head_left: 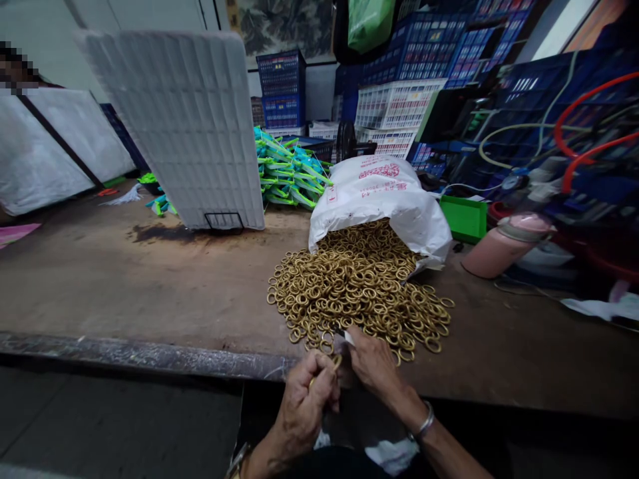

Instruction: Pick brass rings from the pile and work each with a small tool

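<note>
My left hand (pixel 310 389) is closed at the table's front edge, with a brass-coloured ring (pixel 337 361) pinched between thumb and fingers. Just to its right, my right hand (pixel 375 364) is closed at the near side of a heap of similar rings (pixel 359 293). A small white piece (pixel 349 338) with a dark tip shows at its fingertips; its kind cannot be made out. The rings spill out of the mouth of a white woven sack (pixel 379 189) with red print, which lies on its side behind the heap.
On the wooden table (pixel 100 279) stands a tall pale ribbed panel (pixel 184 126), beside a green and blue pile (pixel 289 169). Right of the sack are a green tray (pixel 464 219) and a pink bottle (pixel 506 245). Stacked crates (pixel 394 103) fill the back. A person (pixel 17 70) is partly visible far left.
</note>
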A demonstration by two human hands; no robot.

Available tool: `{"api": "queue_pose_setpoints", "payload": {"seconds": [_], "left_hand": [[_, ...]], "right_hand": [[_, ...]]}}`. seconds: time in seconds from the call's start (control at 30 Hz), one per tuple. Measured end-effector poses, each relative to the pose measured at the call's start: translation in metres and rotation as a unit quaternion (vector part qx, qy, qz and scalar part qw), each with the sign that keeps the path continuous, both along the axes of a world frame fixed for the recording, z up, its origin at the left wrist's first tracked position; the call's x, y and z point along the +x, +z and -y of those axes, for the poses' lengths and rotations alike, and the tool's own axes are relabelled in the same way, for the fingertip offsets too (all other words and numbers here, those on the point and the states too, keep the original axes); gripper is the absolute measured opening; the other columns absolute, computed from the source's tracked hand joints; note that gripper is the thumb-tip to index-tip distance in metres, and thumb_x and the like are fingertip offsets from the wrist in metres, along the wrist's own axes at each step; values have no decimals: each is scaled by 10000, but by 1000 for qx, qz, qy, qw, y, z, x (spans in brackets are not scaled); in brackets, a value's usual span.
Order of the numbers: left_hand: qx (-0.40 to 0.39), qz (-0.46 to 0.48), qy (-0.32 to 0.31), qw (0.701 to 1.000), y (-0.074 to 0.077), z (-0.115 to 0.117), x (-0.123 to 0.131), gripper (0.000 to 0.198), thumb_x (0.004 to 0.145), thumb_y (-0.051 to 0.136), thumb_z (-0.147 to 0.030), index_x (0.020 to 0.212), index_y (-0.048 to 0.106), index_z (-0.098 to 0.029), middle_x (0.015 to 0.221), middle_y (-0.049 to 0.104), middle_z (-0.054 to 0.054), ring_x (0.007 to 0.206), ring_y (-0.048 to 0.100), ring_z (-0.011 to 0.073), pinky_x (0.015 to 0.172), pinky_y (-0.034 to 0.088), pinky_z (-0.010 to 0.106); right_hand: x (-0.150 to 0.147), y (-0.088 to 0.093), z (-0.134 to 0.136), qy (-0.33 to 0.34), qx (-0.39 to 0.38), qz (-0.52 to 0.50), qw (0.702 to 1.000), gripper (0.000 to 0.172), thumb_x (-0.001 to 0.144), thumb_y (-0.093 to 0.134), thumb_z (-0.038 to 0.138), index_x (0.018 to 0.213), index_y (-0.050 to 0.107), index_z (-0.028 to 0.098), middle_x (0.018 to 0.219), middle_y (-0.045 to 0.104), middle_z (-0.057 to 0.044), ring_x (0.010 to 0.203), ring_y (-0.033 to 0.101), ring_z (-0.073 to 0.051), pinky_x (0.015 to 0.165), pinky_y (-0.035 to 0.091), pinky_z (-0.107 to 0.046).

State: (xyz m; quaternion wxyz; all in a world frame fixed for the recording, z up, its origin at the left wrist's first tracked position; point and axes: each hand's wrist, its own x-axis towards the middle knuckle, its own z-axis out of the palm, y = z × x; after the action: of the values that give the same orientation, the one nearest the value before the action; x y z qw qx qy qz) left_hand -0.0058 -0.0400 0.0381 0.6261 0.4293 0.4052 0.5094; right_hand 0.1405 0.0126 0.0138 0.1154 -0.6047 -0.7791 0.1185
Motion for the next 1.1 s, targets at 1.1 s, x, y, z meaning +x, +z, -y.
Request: {"api": "queue_pose_setpoints", "payload": {"seconds": [1.1], "left_hand": [[-66, -45, 115, 990, -34, -22, -7, 249, 706, 628, -396, 711, 522, -170, 448, 459, -72, 373, 368, 56, 384, 304, 165]], "right_hand": [[-14, -3, -7, -93, -242, -491, 832, 108, 713, 478, 301, 673, 465, 202, 496, 333, 95, 392, 280, -56, 389, 241, -187]]}}
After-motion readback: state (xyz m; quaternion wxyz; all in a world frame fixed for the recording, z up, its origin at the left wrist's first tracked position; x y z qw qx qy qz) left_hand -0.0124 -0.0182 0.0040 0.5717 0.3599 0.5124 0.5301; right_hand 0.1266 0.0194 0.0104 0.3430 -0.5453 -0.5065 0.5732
